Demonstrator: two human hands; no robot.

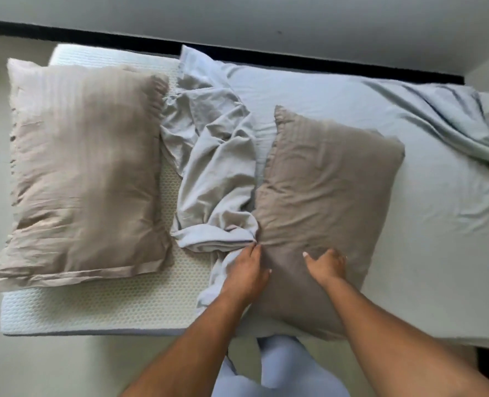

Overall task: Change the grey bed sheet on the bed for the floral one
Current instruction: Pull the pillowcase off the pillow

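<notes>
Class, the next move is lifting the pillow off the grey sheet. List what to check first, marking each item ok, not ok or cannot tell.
1. Right hand holds the right pillow: ok, its fingers curl into the pillow.
2. Left hand has a grip: cannot tell; its fingertips are at the pillow's edge beside the bunched sheet.
3. Grey sheet free of pillows: not ok, the right pillow lies on it.
4. Left pillow off the sheet: ok, it lies on the bare mattress.
5. Floral sheet ready: cannot tell, not in view.
</notes>
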